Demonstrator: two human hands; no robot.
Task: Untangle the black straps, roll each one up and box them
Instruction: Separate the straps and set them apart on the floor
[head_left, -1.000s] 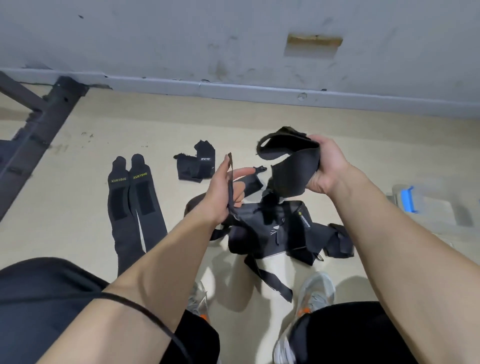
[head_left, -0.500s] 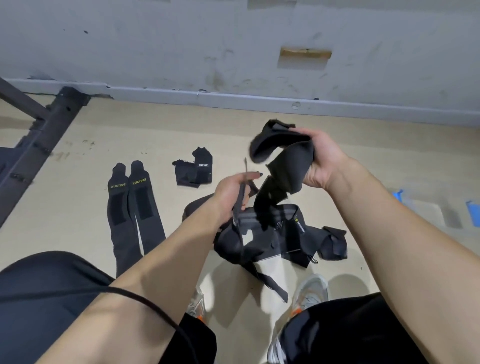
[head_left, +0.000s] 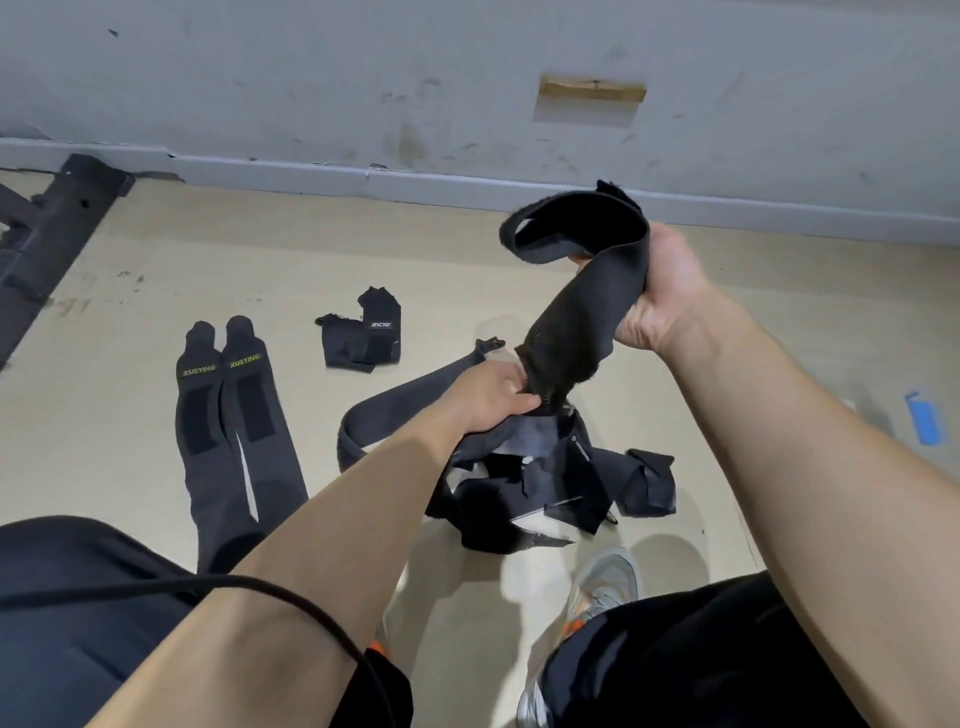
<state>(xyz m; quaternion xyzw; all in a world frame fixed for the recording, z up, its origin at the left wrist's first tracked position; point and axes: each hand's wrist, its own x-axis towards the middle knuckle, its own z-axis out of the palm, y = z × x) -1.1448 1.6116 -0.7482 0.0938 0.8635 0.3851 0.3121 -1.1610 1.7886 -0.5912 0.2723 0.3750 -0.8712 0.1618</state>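
Where the wide black elastic strap (head_left: 582, 312) joins the tangled heap of black straps (head_left: 545, 483) is hidden behind the left hand (head_left: 493, 395). That hand's fingertips are buried in the fabric. Its fingers are curled tight, gripping the heap's top, and its forearm reaches toward twelve o'clock. The right hand (head_left: 660, 291), high at one o'clock, is clenched around the wide strap, which loops over above it. Two long flat black straps lettered XUEYING (head_left: 228, 431) lie side by side on the beige floor (head_left: 156, 270) at nine o'clock of the heap. A small folded black wrap (head_left: 363, 338) lies at eleven.
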